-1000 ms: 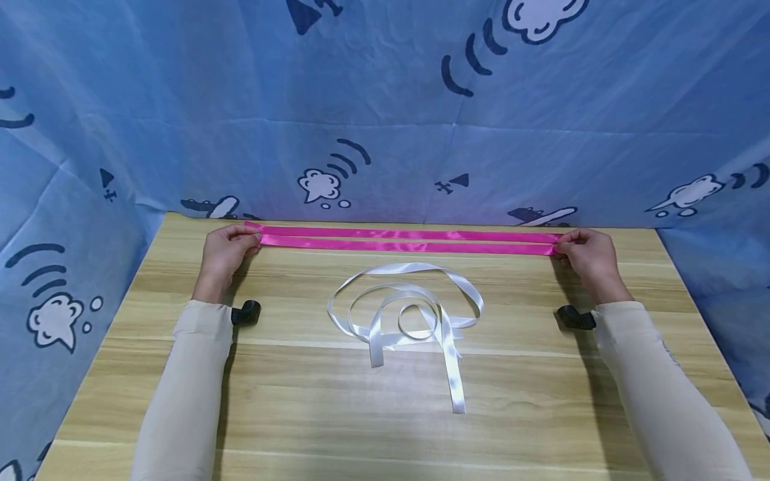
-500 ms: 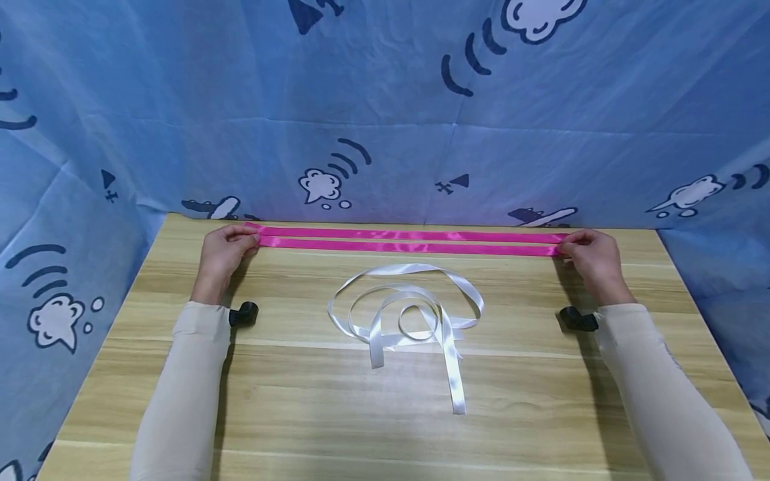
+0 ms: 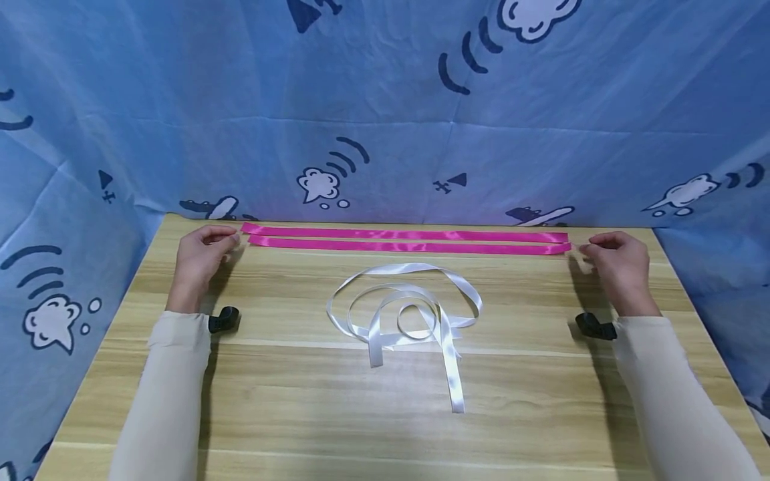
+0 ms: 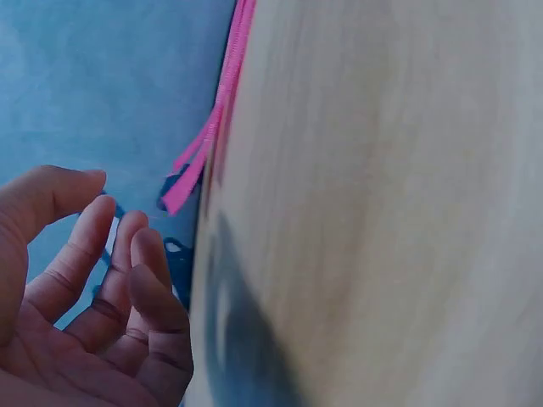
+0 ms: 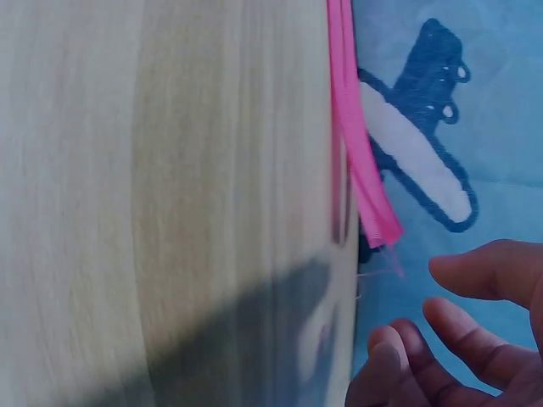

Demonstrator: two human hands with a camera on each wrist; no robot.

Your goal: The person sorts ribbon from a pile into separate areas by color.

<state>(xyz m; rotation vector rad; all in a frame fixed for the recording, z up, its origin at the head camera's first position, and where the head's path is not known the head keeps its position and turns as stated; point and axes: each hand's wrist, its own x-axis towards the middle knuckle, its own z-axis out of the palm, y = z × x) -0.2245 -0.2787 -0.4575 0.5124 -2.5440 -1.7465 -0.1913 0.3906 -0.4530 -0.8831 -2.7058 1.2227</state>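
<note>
Two pink satin ribbon strips (image 3: 403, 234) lie parallel and straight along the table's far edge. My left hand (image 3: 201, 257) is just off their left ends, thumb and fingers loosely bent around nothing. In the left wrist view the pink ribbon ends (image 4: 180, 195) curl up slightly, apart from the fingertips. Beyond the right ends is my right hand (image 3: 619, 267); the right wrist view shows a gap between its thumb and fingers. Loose threads trail from the pink ribbon ends (image 5: 380, 229) there. A white satin ribbon (image 3: 454, 384) lies in loose loops mid-table, two tails pointing nearer.
A blue patterned cloth (image 3: 385, 73) hangs behind the wooden table (image 3: 289, 401) and at both sides, meeting its far edge. Black wrist cameras stick out from the left sleeve (image 3: 174, 381) and the right sleeve (image 3: 662, 381).
Both hands pinched the ends of the pink ribbon strips earlier. Now they have let go and moved outward, left hand leftward and right hand rightward. The white ribbon has stayed put.
</note>
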